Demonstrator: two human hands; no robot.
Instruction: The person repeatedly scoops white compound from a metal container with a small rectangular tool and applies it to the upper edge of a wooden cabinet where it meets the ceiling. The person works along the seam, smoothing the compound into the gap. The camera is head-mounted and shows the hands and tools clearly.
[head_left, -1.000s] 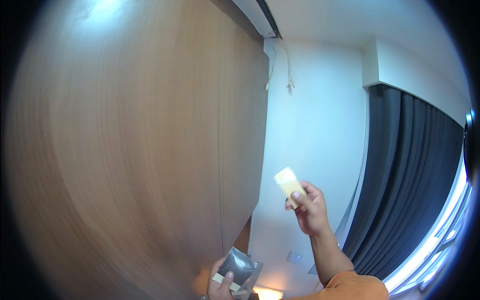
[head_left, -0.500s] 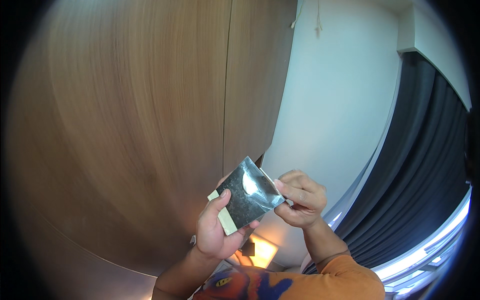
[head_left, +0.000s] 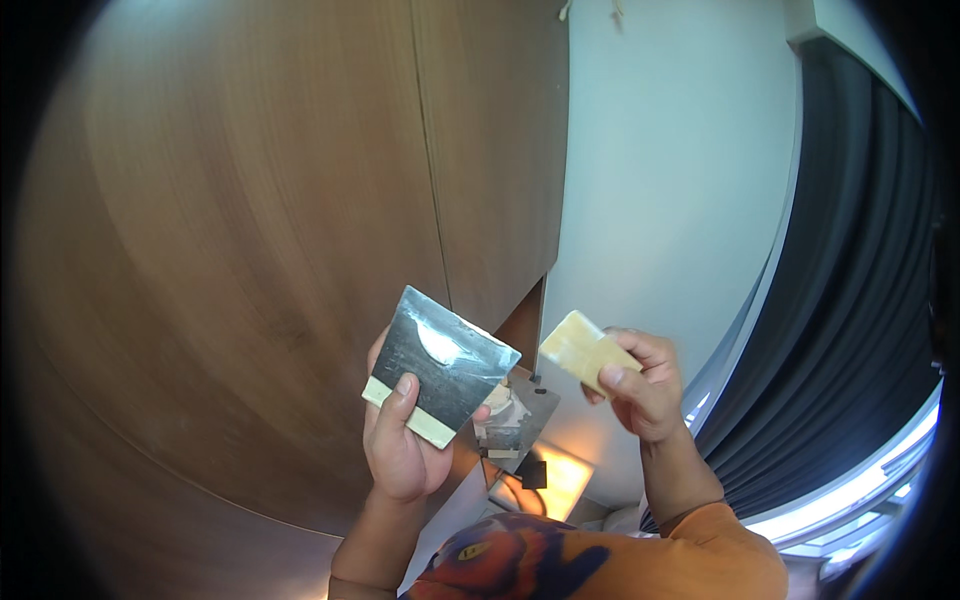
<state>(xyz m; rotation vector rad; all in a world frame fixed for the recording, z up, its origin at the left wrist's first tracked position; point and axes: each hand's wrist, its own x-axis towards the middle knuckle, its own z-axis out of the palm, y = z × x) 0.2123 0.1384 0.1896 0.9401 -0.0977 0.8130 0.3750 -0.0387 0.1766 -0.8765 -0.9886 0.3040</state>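
Wood-grain panelling [head_left: 270,200] stands behind. Remotely, I note the left hand [head_left: 405,450] clamped on a dark plate [head_left: 450,378]; apart, the right hand [head_left: 645,390] grips a yellowish piece [head_left: 582,352]. Orange shirt [head_left: 650,560]: coloured print.

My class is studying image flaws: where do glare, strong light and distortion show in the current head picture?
Head view: a white glare patch on the dark plate in the left hand; head view: the window at lower right, partly washed out and bowed, and a warm orange light at the bottom; head view: dark corners around the fisheye picture.
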